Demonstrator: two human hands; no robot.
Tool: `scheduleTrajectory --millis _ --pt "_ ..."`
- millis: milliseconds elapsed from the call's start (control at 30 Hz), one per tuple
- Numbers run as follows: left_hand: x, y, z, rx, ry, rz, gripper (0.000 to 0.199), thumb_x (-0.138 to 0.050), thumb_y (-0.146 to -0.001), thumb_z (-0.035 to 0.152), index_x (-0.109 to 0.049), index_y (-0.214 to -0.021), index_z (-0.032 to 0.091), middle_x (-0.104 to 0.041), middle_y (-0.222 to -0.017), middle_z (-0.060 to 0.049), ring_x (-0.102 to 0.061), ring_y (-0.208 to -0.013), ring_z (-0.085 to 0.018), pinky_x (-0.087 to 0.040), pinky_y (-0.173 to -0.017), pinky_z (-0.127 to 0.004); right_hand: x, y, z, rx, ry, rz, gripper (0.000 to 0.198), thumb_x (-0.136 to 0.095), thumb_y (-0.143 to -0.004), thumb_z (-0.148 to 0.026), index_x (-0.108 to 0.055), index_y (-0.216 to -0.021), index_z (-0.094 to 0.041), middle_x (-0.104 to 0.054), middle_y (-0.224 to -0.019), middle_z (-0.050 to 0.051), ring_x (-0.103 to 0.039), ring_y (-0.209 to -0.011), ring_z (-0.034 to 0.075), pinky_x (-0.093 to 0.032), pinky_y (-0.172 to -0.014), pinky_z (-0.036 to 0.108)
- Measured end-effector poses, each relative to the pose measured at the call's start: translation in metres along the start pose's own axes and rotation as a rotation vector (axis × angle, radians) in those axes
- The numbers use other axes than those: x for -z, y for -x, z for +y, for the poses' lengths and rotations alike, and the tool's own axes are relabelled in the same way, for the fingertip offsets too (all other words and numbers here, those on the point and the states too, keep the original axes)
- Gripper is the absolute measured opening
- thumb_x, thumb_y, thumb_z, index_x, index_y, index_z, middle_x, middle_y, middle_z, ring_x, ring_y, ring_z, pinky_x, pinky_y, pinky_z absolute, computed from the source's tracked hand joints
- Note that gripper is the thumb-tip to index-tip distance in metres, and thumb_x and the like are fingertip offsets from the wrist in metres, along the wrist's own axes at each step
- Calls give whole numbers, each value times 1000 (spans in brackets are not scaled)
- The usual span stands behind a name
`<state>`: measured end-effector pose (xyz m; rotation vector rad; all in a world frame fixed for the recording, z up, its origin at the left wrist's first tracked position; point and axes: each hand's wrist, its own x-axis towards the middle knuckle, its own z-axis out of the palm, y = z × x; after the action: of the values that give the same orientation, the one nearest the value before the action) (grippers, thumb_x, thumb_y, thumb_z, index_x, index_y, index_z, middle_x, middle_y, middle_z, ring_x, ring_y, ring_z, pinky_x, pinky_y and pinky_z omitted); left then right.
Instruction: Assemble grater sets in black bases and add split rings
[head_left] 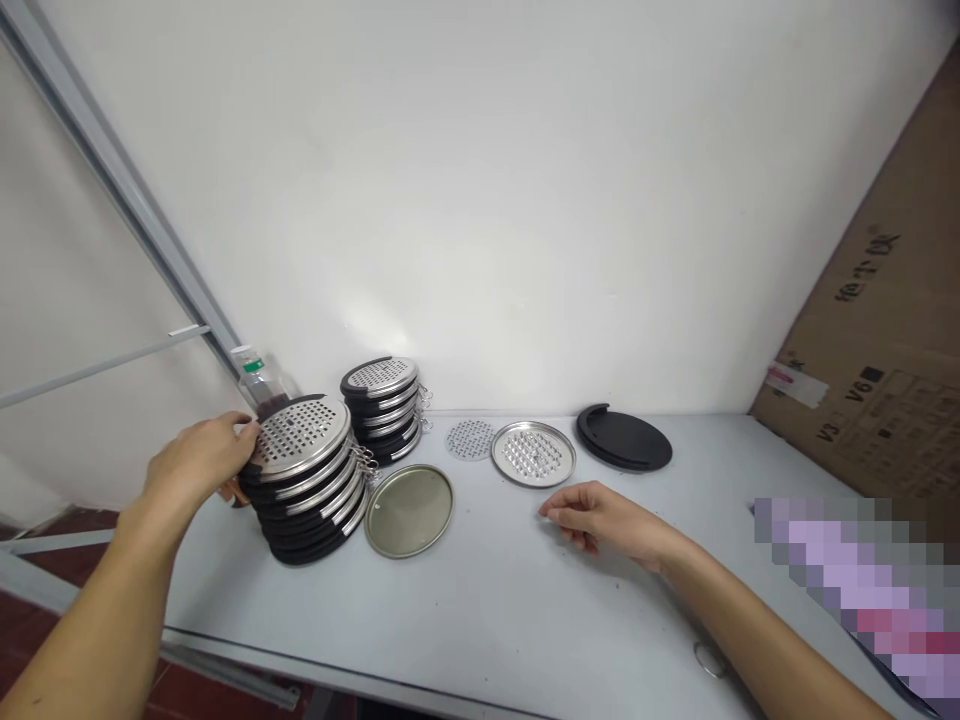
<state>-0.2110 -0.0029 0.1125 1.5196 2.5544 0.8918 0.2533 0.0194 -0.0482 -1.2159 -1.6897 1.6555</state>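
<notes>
My left hand [199,455] grips the left edge of the top round grater [304,432], a silver perforated disc with a black rim, on a tall stack. Its thumb lies on the rim and the other fingers are partly hidden behind the stack. Over the table, my right hand [600,520] is loosely curled with fingers a little apart and nothing seen in them. Just beyond it lies a silver grater plate [534,455] with raised teeth. A flat perforated disc [471,440] is beside that plate. Between the hands rests a plain olive-toned round lid [410,510].
A shorter stack of similar graters [382,400] stands behind the tall one, near a clear bottle [262,385]. A black round base [626,440] lies by the wall. Near my right forearm is a metal ring [709,660]. A cardboard box [885,330] stands at the right.
</notes>
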Motion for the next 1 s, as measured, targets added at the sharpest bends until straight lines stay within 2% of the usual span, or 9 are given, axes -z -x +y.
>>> scheduleTrajectory --millis 133,267,333,433,500,567,667,800,1000 --pt "3 10 10 -112 -436 61 52 -42 -86 56 -58 -120 20 -65 -88 -8 -56 -93 -34 -45 -80 -46 2 -1 2 15 15 20 33 -62 -79 -43 -69 -90 -13 -54 -65 1 -49 -57 10 -40 -50 22" --pt "-4 40 36 -402 -307 509 48 -49 -87 50 -57 -122 19 -56 -119 -13 -46 -118 -36 -38 -97 -49 10 -2 4 69 47 160 36 -61 -78 -47 -69 -89 -13 -54 -63 1 -47 -55 11 -39 -50 22" --pt "-21 62 48 -597 -145 534 39 -52 -89 44 -58 -120 22 -58 -119 -8 -49 -117 -29 -35 -103 -43 16 -3 4 99 88 273 37 -59 -79 -49 -70 -84 -14 -52 -59 0 -45 -53 10 -37 -49 22" --pt "-69 93 59 -869 -13 78 34 -54 -88 42 -60 -116 23 -61 -118 -5 -55 -112 -24 -40 -101 -35 24 -3 3 130 173 458 38 -55 -81 -49 -70 -78 -14 -51 -55 -2 -44 -50 10 -36 -48 22" --pt "-109 105 59 -897 -73 -230 40 -50 -90 44 -57 -123 25 -54 -131 -7 -49 -122 -26 -39 -104 -38 26 -4 3 139 248 556 36 -53 -82 -46 -70 -79 -14 -54 -56 -1 -46 -50 11 -36 -50 23" --pt "-146 106 56 -896 -153 -385 43 -44 -92 46 -55 -129 25 -41 -145 -8 -32 -136 -30 -31 -110 -44 25 -3 2 147 373 626 33 -51 -83 -41 -72 -84 -15 -59 -59 0 -51 -53 13 -38 -54 24" --pt "-181 92 50 -832 -252 -431 50 -34 -95 48 -47 -137 25 -26 -153 -9 -13 -143 -32 -18 -113 -52 18 -4 4 193 602 639 31 -48 -84 -33 -72 -98 -19 -66 -67 2 -58 -63 16 -39 -62 25" --pt "-189 80 49 -710 -347 -515 63 -36 -91 57 -34 -145 24 -25 -153 -15 -15 -141 -37 -19 -108 -61 6 -7 10 213 809 563 32 -48 -86 -31 -69 -109 -24 -70 -83 5 -62 -78 18 -39 -69 25" --pt "-194 144 90 -792 -331 -582 63 -41 -89 51 -33 -145 23 -28 -152 -16 -21 -139 -39 -21 -109 -57 11 -16 16 61 1040 677 29 -49 -88 -40 -69 -98 -22 -69 -89 8 -63 -79 21 -37 -63 26"
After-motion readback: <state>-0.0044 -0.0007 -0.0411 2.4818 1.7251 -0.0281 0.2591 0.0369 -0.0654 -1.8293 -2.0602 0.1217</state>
